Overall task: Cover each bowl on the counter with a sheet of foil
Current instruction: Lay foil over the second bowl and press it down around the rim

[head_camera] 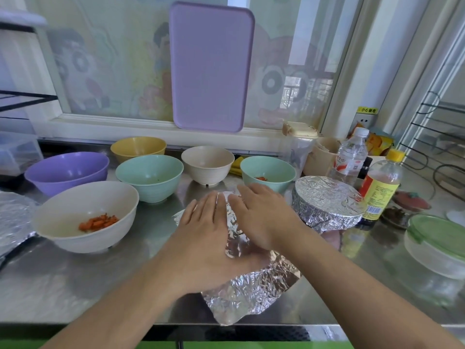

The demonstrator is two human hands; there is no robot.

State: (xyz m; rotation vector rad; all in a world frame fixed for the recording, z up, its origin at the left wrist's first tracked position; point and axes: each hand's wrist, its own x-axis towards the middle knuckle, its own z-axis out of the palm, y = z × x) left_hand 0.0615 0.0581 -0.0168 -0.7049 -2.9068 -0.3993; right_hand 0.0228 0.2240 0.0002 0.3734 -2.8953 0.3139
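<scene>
Both hands lie flat, fingers straight and slightly spread, pressing on a foil sheet at the near middle of the steel counter. The left hand and right hand sit side by side, fingertips nearly touching, with crinkled foil showing between them and spilling out toward the counter's front edge. Whatever lies under the sheet is hidden.

Just right of the right hand stands a bowl already wrapped in foil. Left of the hands, a white bowl holds carrot pieces. Behind it are a purple bowl, a yellow bowl and a green bowl. A cream bowl and a second green bowl, with some orange bits inside, stand beyond the hands; all are uncovered. More foil lies at the far left edge. Two bottles stand to the right, and a lilac board leans on the window
</scene>
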